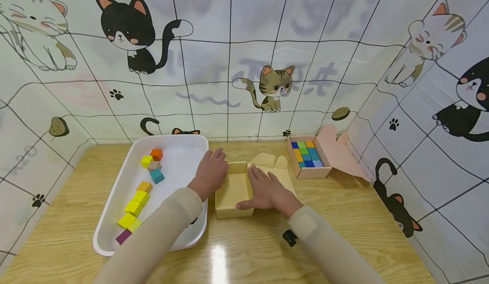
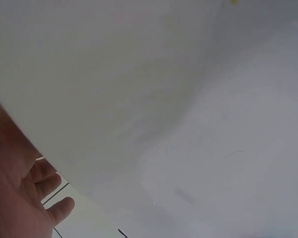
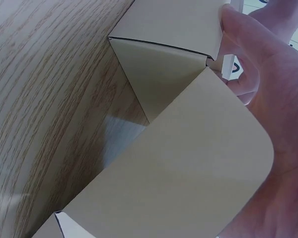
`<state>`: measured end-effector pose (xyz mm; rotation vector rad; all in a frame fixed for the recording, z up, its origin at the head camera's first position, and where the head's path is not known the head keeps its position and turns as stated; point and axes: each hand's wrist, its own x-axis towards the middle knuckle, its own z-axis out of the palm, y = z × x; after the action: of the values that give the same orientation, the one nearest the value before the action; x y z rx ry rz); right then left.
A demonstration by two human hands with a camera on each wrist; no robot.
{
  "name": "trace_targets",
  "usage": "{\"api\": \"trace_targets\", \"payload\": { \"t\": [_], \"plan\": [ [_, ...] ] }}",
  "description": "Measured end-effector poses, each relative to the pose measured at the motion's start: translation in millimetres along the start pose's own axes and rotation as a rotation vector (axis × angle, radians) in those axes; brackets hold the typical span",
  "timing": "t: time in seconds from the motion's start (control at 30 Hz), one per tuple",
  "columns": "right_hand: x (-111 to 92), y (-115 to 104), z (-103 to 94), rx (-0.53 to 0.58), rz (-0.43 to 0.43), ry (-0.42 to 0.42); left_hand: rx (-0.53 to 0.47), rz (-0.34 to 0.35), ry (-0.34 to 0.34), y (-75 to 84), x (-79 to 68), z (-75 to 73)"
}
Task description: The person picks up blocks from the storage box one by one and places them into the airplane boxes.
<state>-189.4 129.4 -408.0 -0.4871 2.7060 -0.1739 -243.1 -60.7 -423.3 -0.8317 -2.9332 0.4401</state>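
An open pale yellow cardboard box (image 1: 231,190) stands on the table between my hands, its lid (image 1: 280,174) folded out to the right. My left hand (image 1: 211,171) is at the box's left edge, over the right rim of a white tray (image 1: 179,161); its fingers are relaxed in the left wrist view. Spread over the box's right wall and lid is my right hand (image 1: 267,190), fingers mostly straight, thumb at the front corner. The right wrist view shows the right hand (image 3: 268,94) behind a cardboard flap (image 3: 184,163), its thumb at the box edge.
Several coloured blocks lie along the tray's left side, among them a teal block (image 1: 156,175) and a purple block (image 1: 123,236). At the back right, an open pink box (image 1: 313,172) holds rows of coloured blocks. A cat-patterned sheet (image 1: 206,71) surrounds the wooden table (image 1: 344,237).
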Motion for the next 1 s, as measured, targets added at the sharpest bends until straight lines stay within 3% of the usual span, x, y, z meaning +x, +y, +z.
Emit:
{"api": "trace_targets", "payload": {
  "t": [0.2,0.33,0.47,0.73,1.0],
  "plan": [
    [0.4,0.3,1.4,0.002,-0.001,-0.004,-0.159,-0.035,0.040,-12.9,-6.7,-12.0],
    [-0.5,0.4,1.6,0.005,-0.003,0.001,-0.249,-0.079,0.107,-35.2,-12.8,-17.6],
    [-1.8,0.7,1.4,0.016,-0.007,0.000,-0.274,-0.130,0.144,-63.0,-23.8,-22.9],
    [-3.5,0.8,-0.4,0.034,-0.011,0.006,-0.301,-0.251,0.079,-113.4,-55.0,-29.1],
    [-2.0,1.0,0.9,0.038,-0.018,0.012,-0.293,-0.311,-0.038,-142.1,-84.1,-11.3]
  ]
}}
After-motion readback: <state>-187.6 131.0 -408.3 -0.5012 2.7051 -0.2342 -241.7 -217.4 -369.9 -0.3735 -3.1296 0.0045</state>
